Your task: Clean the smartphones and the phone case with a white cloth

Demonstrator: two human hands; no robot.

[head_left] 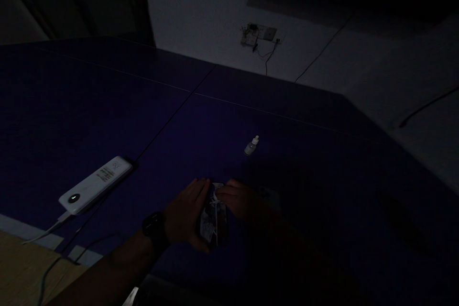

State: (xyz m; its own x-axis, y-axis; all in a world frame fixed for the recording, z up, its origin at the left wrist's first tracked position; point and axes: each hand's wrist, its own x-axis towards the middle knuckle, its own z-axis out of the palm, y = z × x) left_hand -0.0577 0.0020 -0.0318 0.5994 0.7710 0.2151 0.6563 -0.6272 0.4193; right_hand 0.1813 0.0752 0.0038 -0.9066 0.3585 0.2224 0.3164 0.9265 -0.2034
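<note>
On the blue table lies a phone (208, 222), flat and dark with pale patches on its face. My left hand (186, 208), with a dark watch (153, 224) on its wrist, holds the phone along its left side. Its fingers reach the far end and the thumb is at the near end. Bent fingers of my right hand (236, 197) press on the phone's upper part, over a crumpled white wisp (214, 199) that may be tissue or cloth. A thin white line runs down the phone from there. Dim light hides the details.
A small dropper bottle (251, 146) stands beyond my hands. At left lies a white power bank (96, 184) with a lit display and a plugged-in cable (46, 234). A faint phone-like object (268, 196) sits right of my right hand. Wall sockets (265, 33) are at the back.
</note>
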